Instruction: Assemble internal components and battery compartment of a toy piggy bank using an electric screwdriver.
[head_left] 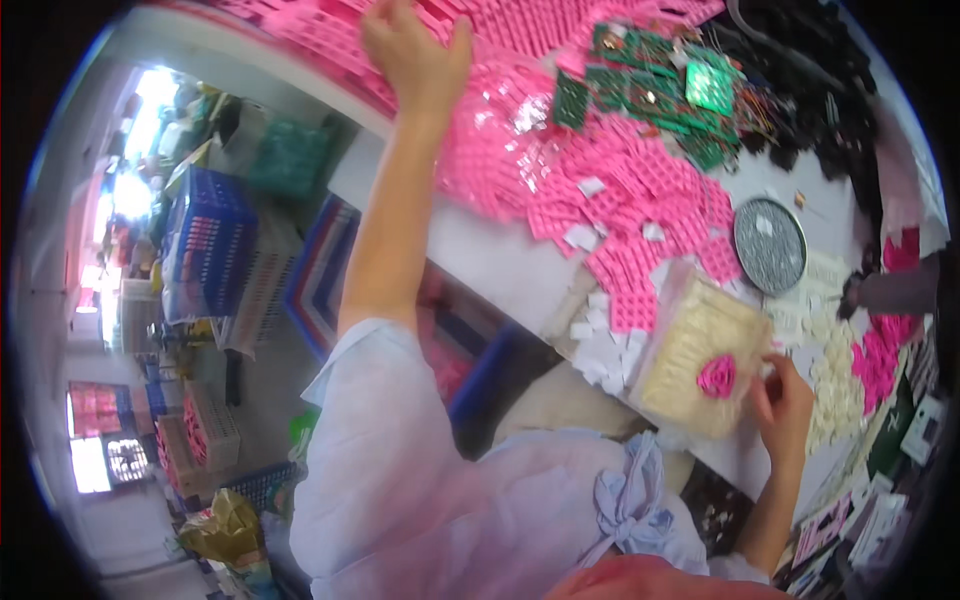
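Note:
My left hand (415, 60) is stretched out to the top edge, over pink plastic grid pieces (310, 35). Its thumb stands apart from the fingers, and some fingertips are cut off by the frame. Below it lies a clear bag (500, 140) full of pink square pieces, with a loose heap of pink squares (640, 190) beside it. My right hand (785, 405) is at the right side of a plastic-wrapped cream block (680, 355), on which a pink coil (716, 377) rests. Its fingers are curled in a pinch; what they hold is too small to name.
Green circuit boards (650, 85) with wires lie beyond the pink heap. A round grey dish (770, 245) stands at the right, near cream pieces (835, 385) and a dark tool arm (895, 292). White paper bits (605, 350) lie left of the block. Blue crates (208, 240) stand at the left.

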